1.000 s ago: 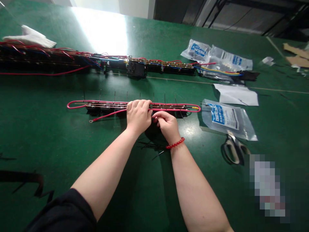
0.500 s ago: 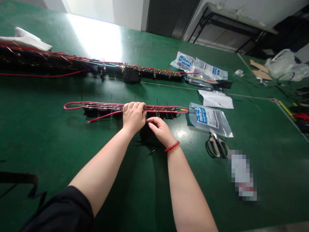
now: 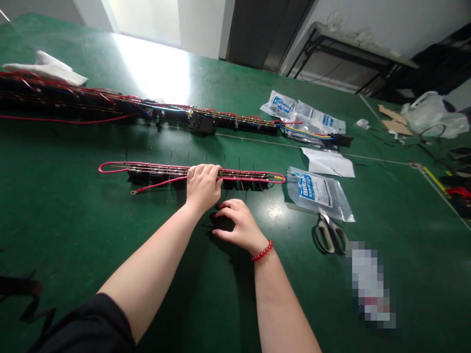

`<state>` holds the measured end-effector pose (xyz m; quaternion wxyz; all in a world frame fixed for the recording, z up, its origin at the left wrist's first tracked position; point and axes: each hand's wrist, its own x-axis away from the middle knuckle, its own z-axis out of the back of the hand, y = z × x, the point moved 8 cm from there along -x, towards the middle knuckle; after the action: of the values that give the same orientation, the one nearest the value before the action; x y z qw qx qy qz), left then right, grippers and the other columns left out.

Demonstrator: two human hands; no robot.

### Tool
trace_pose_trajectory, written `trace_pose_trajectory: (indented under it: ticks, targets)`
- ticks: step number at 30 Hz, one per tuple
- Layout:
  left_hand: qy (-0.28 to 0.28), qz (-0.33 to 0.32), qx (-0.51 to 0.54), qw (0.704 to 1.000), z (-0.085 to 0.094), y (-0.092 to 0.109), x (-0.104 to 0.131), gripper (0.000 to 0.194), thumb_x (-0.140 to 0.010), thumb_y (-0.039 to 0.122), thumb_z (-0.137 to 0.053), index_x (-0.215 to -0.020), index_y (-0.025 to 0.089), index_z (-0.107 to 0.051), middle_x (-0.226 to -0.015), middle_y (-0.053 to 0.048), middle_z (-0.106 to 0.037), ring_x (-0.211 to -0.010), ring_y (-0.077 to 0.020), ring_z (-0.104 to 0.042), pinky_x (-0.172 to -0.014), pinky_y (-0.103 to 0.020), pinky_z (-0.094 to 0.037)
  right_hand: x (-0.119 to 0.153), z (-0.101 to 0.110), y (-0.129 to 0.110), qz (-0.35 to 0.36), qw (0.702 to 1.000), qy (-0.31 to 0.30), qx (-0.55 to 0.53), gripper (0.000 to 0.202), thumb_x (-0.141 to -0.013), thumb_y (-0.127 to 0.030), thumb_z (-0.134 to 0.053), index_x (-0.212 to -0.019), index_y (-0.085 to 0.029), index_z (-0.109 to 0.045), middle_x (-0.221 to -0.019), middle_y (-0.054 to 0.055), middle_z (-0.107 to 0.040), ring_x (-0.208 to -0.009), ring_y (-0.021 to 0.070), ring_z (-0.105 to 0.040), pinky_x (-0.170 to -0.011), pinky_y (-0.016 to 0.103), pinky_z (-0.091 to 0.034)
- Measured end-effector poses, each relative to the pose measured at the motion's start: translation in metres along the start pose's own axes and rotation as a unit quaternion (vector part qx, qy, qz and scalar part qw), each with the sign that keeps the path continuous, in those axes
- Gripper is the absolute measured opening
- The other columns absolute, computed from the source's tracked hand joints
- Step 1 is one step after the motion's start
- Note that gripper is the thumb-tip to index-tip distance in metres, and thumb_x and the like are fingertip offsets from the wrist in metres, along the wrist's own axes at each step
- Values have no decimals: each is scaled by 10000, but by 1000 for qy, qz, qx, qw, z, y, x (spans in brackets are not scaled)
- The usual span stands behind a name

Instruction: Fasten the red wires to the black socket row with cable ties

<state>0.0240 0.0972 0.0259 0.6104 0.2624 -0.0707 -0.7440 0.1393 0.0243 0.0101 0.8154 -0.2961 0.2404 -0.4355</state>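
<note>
Wiring assembly point(image 3: 235, 179), a dark narrow bar with red cable looped beyond its 2 ends, lies crosswise on a green table point(image 3: 128, 255) in front of the person. Thin black ties stick up along its far side. The left hand point(image 3: 204, 185) grips its middle, palm down, fingers curled over the top. The right hand point(image 3: 235, 223), above a red bead bracelet point(image 3: 262, 251), is apart from the bar on the near side, thumb and curved fingers spread around a gap, holding nothing visible; dark strips point(image 3: 207, 227) lie near its fingertips, contact unclear. Scissors point(image 3: 328, 223) rest to the right, beside a clear plastic bag point(image 3: 320, 193). Behind runs a longer wired bar point(image 3: 239, 121).
</note>
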Motion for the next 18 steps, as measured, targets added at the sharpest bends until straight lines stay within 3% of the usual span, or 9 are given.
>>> trace_pose_trajectory:
  ticks: [7, 18]
  targets:
    - [4, -3, -10, 1000, 1, 1, 1, 282, -944, 292, -507, -1204, 277, -616, -1229, -61, -698, -1207, -301, -544, -1085, -489, -311, -1, 1, 3, 3, 999, 39, -22, 38, -809, -227, -773, -817, -251, -745, -1040, 41, -725, -1069, 232, -601, -999, 432, -478]
    - [-5, -1, -17, 1000, 1, 1, 1, 289, -940, 293, -504, -1210, 289, -608, -1247, -60, -690, -1218, -305, -538, -1086, -493, -309, -1, 0, 5, -5, 998, 61, -32, 73, -829, -189, -736, -794, -252, -730, -1007, 41, -749, -1052, 241, -616, -971, 440, -508]
